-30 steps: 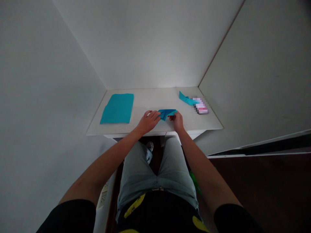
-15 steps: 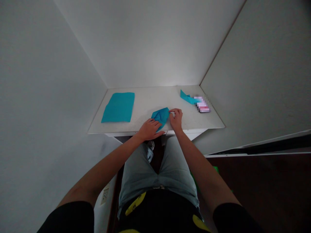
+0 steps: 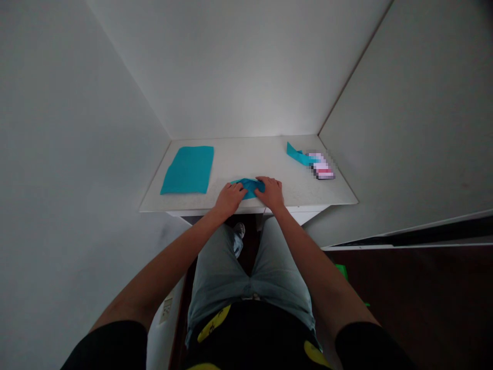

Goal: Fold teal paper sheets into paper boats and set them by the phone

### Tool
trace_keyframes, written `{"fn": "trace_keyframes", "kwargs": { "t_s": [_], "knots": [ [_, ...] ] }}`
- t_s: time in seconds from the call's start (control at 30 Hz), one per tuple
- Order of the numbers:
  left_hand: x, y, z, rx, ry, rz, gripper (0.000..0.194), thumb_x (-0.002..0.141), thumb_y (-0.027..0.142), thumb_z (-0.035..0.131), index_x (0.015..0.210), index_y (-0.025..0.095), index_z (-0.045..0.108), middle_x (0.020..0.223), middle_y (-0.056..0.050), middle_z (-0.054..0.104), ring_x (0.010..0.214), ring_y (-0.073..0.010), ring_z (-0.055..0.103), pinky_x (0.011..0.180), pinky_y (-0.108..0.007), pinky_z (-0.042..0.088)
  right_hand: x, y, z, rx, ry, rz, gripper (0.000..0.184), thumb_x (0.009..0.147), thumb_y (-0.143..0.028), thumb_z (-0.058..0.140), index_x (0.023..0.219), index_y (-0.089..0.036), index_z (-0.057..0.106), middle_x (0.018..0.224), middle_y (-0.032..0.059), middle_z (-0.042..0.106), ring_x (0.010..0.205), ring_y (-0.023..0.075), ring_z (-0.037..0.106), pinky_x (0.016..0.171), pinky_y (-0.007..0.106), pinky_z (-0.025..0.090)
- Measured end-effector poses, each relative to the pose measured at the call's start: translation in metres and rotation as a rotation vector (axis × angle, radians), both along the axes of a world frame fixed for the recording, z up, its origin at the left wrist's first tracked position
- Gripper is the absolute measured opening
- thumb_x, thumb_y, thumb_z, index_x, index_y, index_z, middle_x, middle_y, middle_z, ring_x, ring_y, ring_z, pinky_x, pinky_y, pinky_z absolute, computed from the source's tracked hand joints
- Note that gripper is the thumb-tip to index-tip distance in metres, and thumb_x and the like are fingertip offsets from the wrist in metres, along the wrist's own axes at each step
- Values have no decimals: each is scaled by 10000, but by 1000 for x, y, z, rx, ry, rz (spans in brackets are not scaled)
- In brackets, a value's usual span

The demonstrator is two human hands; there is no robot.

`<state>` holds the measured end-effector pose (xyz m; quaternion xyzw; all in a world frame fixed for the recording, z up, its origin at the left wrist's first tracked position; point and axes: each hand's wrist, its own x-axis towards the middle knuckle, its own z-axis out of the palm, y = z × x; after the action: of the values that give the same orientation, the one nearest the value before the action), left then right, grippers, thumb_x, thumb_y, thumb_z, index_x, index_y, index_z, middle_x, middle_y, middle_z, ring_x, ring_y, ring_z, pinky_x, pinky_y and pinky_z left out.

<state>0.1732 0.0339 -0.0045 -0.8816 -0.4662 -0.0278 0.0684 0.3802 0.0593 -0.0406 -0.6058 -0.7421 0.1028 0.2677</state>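
A folded piece of turquoise paper [image 3: 251,188] lies near the front edge of the white tabletop, between my two hands. My left hand [image 3: 230,198] grips its left end, the fingers curled over the top and the thumb on the near side. At the right end, my right hand [image 3: 271,192] holds the paper between thumb and bent fingers. Its middle shows creases and darker, shaded folds. Both ends of the paper are partly hidden under my fingers.
A flat turquoise sheet [image 3: 188,170] lies at the left of the white table [image 3: 246,154]. At the right, a folded turquoise strip [image 3: 297,154] touches a blurred-out pink and white phone-like item [image 3: 324,170]. Walls enclose the table's back and sides.
The folded paper has turned and now lies lengthwise from left to right, looking narrower. My left hand moved left and slightly away from me; my right hand shifted left and closed on the paper.
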Motion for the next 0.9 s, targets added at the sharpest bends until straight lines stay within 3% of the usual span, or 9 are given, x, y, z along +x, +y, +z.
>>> {"fn": "trace_keyframes", "kwargs": {
  "t_s": [0.17, 0.33, 0.5, 0.63, 0.73, 0.9],
  "knots": [
    [27, -15, -10, 65, -138, 136, 334, 1083, 164, 464, 1305, 192, 713, 1409, -161, 676, 1274, -324, 618, 1028, -483, 449, 4, -1, 2, 8, 11, 26, 373, 953, -304, 651, 1312, -221, 713, 1237, 120, 774, 1225, 336, 623, 1078, 467, 404],
    [26, -7, -27, 26, -339, 183, 351, 1050, 242, 557, 1368, 178, 691, 1446, -179, 662, 1337, -357, 580, 1100, -521, 447, 6, 2, -3, 14, 51, 49, 368, 986, -239, 567, 1331, -199, 690, 1120, 115, 765, 1145, 325, 626, 1044, 458, 434],
    [20, -4, -36, 66, -423, 168, 368, 1036, 274, 583, 1379, 225, 706, 1449, -169, 655, 1354, -372, 563, 1104, -557, 439, 7, -3, 1, 136, 5, 105, 424, 986, -161, 529, 1360, -220, 718, 1323, 144, 646, 1178, 312, 564, 1063, 455, 444],
    [22, -7, -37, 70, -434, 173, 336, 1037, 275, 586, 1337, 222, 730, 1430, -158, 678, 1310, -362, 595, 1093, -563, 438, 17, -7, 12, 134, -168, 203, 289, 1021, -214, 578, 1223, -251, 782, 1349, 132, 636, 1167, 311, 540, 1046, 462, 429],
    [24, -6, -39, 77, -450, 163, 357, 1045, 289, 587, 1370, 207, 711, 1391, -143, 712, 1274, -350, 625, 1105, -563, 437, 23, -4, 26, 130, -276, 248, 267, 993, -311, 689, 1228, -222, 779, 1363, 157, 648, 1214, 352, 522, 1049, 493, 412],
    [23, -3, -44, 67, -475, 124, 266, 1026, 247, 616, 1248, 189, 752, 1253, -135, 762, 1199, -326, 674, 1036, -504, 503, 8, 13, 49, 146, -436, 338, 257, 978, -255, 675, 1199, -165, 772, 1339, 202, 658, 1233, 391, 515, 1046, 531, 394]
  ]
}}
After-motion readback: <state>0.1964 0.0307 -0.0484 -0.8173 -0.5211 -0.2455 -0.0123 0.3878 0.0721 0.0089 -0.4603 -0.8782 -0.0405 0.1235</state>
